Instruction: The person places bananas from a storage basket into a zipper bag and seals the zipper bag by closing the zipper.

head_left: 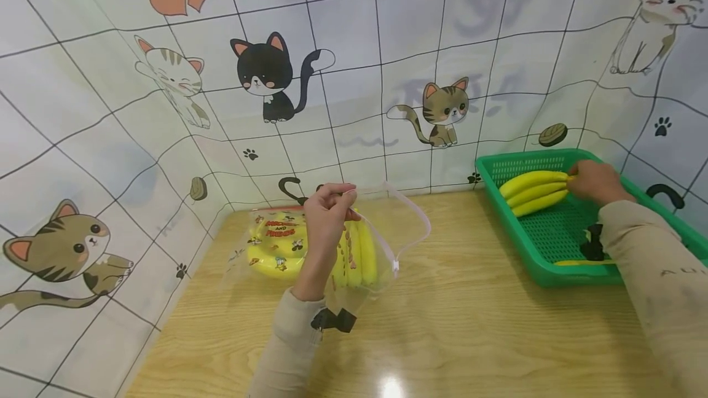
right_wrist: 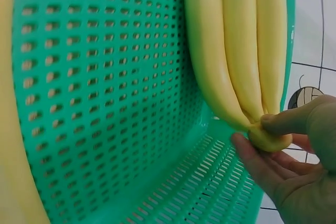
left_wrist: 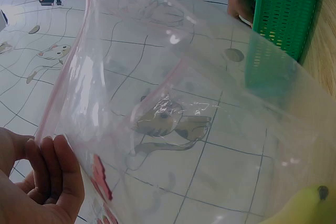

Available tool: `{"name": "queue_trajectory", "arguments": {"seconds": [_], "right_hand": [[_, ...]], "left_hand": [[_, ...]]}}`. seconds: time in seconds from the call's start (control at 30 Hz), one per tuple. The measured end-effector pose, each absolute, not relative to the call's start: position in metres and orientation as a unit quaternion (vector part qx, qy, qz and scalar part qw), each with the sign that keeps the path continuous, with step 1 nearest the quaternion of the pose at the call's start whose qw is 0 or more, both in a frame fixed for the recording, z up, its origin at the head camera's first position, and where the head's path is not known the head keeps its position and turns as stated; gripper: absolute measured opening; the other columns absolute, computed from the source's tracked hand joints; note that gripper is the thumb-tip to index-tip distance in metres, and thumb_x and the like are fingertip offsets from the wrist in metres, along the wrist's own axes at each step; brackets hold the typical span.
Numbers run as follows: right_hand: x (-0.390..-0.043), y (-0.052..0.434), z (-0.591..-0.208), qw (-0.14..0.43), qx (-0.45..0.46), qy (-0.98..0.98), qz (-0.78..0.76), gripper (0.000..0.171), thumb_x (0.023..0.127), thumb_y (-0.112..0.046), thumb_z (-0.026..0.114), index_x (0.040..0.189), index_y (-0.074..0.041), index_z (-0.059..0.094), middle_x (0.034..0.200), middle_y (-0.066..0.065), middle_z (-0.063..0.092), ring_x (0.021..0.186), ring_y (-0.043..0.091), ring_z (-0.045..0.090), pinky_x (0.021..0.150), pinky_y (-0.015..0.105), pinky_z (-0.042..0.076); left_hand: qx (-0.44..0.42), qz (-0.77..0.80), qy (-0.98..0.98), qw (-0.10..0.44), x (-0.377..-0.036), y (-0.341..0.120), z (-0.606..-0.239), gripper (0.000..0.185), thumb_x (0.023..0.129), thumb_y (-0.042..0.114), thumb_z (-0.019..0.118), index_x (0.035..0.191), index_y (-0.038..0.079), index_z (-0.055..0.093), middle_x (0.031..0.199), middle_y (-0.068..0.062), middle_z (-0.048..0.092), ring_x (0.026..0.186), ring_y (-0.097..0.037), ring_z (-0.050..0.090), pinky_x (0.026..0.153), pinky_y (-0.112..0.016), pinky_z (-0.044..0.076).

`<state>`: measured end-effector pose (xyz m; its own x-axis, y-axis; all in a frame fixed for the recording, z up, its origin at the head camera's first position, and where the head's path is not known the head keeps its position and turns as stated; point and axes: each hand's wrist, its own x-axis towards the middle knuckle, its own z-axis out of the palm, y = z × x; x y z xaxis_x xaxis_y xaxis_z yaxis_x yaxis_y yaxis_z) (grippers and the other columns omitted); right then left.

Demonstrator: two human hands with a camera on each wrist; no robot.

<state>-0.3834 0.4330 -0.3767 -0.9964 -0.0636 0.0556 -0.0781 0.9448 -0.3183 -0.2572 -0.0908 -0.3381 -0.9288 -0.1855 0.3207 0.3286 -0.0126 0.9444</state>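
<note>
The left grip (head_left: 323,226) pinches the rim of a clear plastic bag (head_left: 281,232) on the wood-grain counter (head_left: 470,336), presumably to part its mouth; the right grip (head_left: 596,182) pinches 3 curved yellow bananas (head_left: 533,191) by their joined stem inside a green perforated basket (head_left: 581,277), likely controlling all together

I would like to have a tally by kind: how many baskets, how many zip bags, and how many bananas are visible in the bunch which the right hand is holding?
Green basket: 1
Clear zip bag: 1
Bananas visible in the bunch held by the right hand: 3
Total: 5
</note>
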Motion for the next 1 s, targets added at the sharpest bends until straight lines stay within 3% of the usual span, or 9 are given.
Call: {"name": "queue_trajectory", "arguments": {"seconds": [0.07,0.17,0.33,0.4,0.53,0.67,0.83,1.0], "right_hand": [[-0.386,0.433,-0.379,0.038,0.031,-0.982,0.18,0.054,0.091,-0.011,0.043,0.13,0.025,0.049,0.114,0.046,0.058,0.057,0.027,0.047,0.051,0.034,0.038],[-0.389,0.43,-0.381,0.054,0.019,-0.977,0.206,0.053,0.092,-0.013,0.043,0.13,0.022,0.05,0.092,0.035,0.066,0.048,0.019,0.039,0.046,0.031,0.035],[-0.391,0.421,-0.378,0.091,0.009,-0.973,0.212,0.046,0.096,-0.015,0.047,0.13,0.015,0.058,0.088,0.031,0.067,0.048,0.014,0.028,0.044,0.029,0.032],[-0.392,0.418,-0.376,0.108,0.015,-0.973,0.204,0.045,0.097,-0.015,0.05,0.128,0.015,0.061,0.083,0.029,0.068,0.047,0.014,0.026,0.044,0.028,0.03],[-0.391,0.417,-0.367,0.135,0.032,-0.972,0.188,0.041,0.096,-0.017,0.058,0.12,0.015,0.066,0.061,0.012,0.066,0.049,0.021,0.038,0.051,0.033,0.031],[-0.387,0.414,-0.36,0.155,0.032,-0.973,0.167,0.039,0.095,-0.018,0.062,0.117,0.014,0.068,0.07,0.019,0.068,0.056,0.027,0.041,0.056,0.038,0.032],[-0.381,0.41,-0.353,0.165,0.028,-0.974,0.149,0.037,0.095,-0.017,0.061,0.114,0.014,0.069,0.092,0.035,0.069,0.057,0.028,0.045,0.05,0.035,0.038],[-0.377,0.403,-0.344,0.177,0.034,-0.974,0.135,0.036,0.096,-0.015,0.059,0.114,0.015,0.068,0.102,0.039,0.066,0.06,0.029,0.052,0.05,0.035,0.041]], "left_hand": [[-0.052,-0.708,-0.68,0.182,-0.258,-0.091,-0.338,0.009,0.096,0.009,0.07,0.103,0.005,0.075,0.063,0.005,0.063,0.053,-0.011,0.066,0.046,-0.023,0.04],[-0.053,-0.708,-0.681,0.182,-0.258,-0.091,-0.338,0.01,0.096,0.009,0.07,0.103,0.005,0.075,0.062,0.007,0.062,0.053,-0.011,0.066,0.046,-0.023,0.042],[-0.055,-0.706,-0.682,0.184,-0.26,-0.09,-0.338,0.009,0.096,0.009,0.07,0.102,0.005,0.075,0.061,0.007,0.062,0.052,-0.01,0.066,0.046,-0.024,0.041],[-0.053,-0.705,-0.682,0.184,-0.26,-0.09,-0.338,0.009,0.096,0.009,0.07,0.102,0.005,0.075,0.061,0.007,0.062,0.052,-0.01,0.065,0.045,-0.024,0.04],[-0.052,-0.705,-0.682,0.185,-0.261,-0.089,-0.338,0.009,0.096,0.009,0.071,0.102,0.005,0.075,0.061,0.006,0.062,0.053,-0.01,0.065,0.046,-0.025,0.042],[-0.055,-0.706,-0.682,0.184,-0.26,-0.09,-0.337,0.009,0.096,0.009,0.071,0.102,0.004,0.075,0.062,0.006,0.062,0.053,-0.01,0.065,0.048,-0.025,0.044],[-0.056,-0.707,-0.681,0.183,-0.257,-0.09,-0.337,0.011,0.096,0.008,0.071,0.103,0.001,0.074,0.062,0.006,0.062,0.053,-0.01,0.065,0.049,-0.023,0.047],[-0.055,-0.707,-0.682,0.18,-0.256,-0.091,-0.338,0.011,0.096,0.01,0.07,0.103,0.003,0.075,0.062,0.006,0.062,0.053,-0.01,0.066,0.047,-0.023,0.043]]}}
